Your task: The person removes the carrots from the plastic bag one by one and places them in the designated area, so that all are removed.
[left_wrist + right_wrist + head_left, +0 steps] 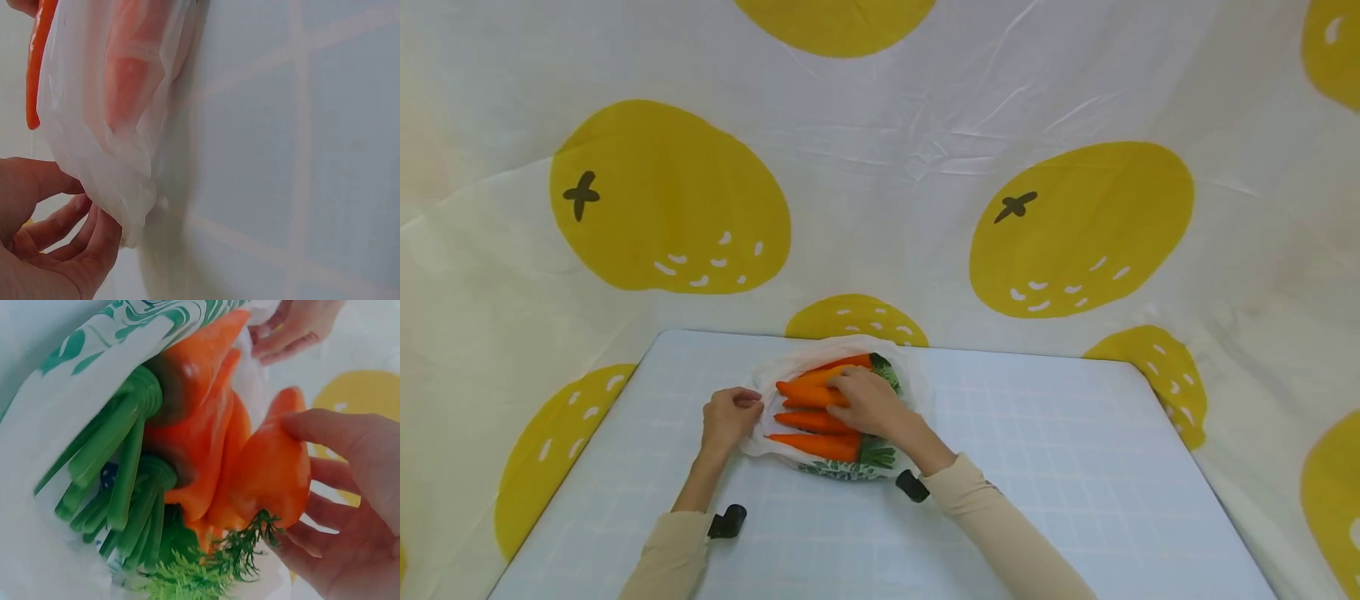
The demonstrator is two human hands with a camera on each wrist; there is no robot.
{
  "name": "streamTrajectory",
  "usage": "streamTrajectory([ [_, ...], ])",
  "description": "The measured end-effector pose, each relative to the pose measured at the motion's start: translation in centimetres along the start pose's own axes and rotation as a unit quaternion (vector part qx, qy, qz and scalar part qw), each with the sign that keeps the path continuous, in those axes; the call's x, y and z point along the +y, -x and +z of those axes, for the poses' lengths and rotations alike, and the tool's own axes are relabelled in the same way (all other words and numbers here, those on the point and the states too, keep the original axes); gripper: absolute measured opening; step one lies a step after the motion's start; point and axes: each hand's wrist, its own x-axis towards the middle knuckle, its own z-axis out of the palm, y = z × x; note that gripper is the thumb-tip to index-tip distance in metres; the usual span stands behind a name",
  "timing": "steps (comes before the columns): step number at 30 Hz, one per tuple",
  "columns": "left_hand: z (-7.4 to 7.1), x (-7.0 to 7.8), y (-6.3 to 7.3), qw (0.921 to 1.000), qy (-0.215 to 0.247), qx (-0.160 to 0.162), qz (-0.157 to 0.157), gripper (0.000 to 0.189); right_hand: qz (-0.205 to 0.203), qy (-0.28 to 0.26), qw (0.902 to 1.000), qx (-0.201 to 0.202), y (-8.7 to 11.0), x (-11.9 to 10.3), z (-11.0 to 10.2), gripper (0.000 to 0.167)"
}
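A white plastic bag [763,443] with a green leaf print lies on the table with its mouth spread open. Several orange carrots [820,445] lie side by side in it, their tips toward the left. My left hand [727,418] pinches the bag's left edge between thumb and fingers; the thin film [119,190] bunches there in the left wrist view. With my right hand [356,494] I grip one carrot [272,465], thumb on one side and fingers on the other, over the rest. Green stems [112,456] and feathery leaves [194,572] show at the carrots' thick ends.
The table [1037,467] has a pale blue cover with faint grid lines. Behind it hangs a white cloth [880,208] printed with large yellow fruit. Black wrist devices [727,522] sit at both cuffs.
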Motion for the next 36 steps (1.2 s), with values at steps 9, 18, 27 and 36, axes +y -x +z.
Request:
streamTrajectory([
  [9, 0.1, -0.1, 0.0, 1.0000, 0.000, -0.002, -0.008, 0.023, 0.006, -0.093, 0.9949, 0.040, 1.2, 1.5, -1.1, 0.038],
  [18, 0.1, 0.0, 0.2, 1.0000, 0.000, 0.002, -0.003, 0.023, 0.045, -0.243, 0.9640, 0.098, 1.9, 2.9, -2.0, 0.034],
  [27, 0.3, 0.0, 0.3, 1.0000, -0.003, -0.002, -0.002, 0.022, 0.145, -0.350, 0.9169, 0.125, 2.8, 4.4, -3.6, 0.037],
  [36, 0.3, 0.1, 0.3, 1.0000, -0.005, -0.006, -0.004, 0.023, 0.198, -0.465, 0.8508, 0.144, 3.9, 6.3, -4.7, 0.045],
])
